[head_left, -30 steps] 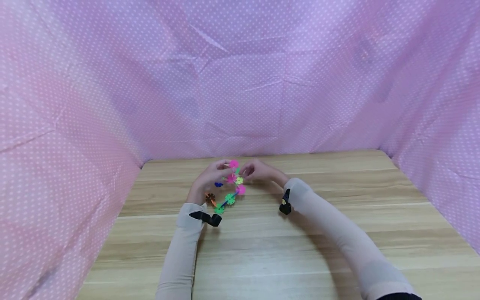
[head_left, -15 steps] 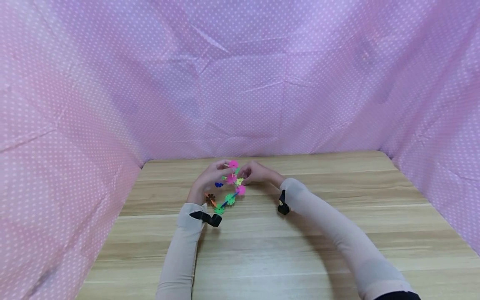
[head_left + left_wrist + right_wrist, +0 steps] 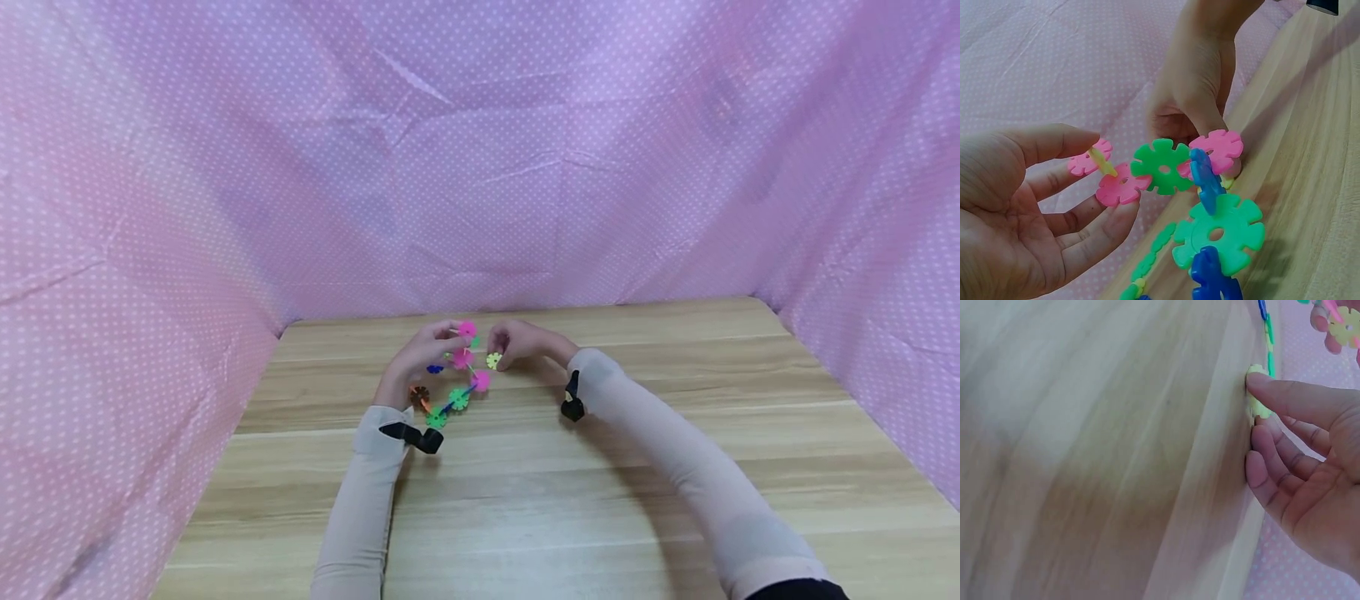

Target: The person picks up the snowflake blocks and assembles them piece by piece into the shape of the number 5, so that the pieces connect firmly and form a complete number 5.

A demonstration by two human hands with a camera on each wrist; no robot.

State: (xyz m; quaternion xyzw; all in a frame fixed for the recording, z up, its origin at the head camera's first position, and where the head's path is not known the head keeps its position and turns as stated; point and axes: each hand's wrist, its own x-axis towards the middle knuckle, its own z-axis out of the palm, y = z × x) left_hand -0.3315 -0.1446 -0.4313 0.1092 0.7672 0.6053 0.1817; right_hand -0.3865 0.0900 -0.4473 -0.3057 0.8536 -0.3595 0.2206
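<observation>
In the head view my left hand [image 3: 422,354] holds a bent chain of interlocking plastic snowflake discs. Its fingertips pinch the chain around a pink disc [image 3: 1121,189] and a thin yellow disc [image 3: 1104,164] seen edge-on. From there the links run through a green disc [image 3: 1161,156], another pink disc [image 3: 1216,149] and blue discs to a larger-looking green disc [image 3: 1235,228]. To the right of the chain, my right hand [image 3: 523,342] pinches a single pale yellow snowflake disc [image 3: 1261,409] between thumb and forefinger. A small gap separates that disc from the chain in the head view.
The wooden table [image 3: 600,500] carries both forearms. Beneath the left hand the chain curves through orange and brown discs [image 3: 420,395] close to the wrist camera [image 3: 423,439]. A pink dotted cloth [image 3: 480,167] encloses the back and sides.
My right hand first moved left onto the yellow disc beside the chain. It has since drawn back right, with that disc pinched and apart from the chain. My left hand has barely moved.
</observation>
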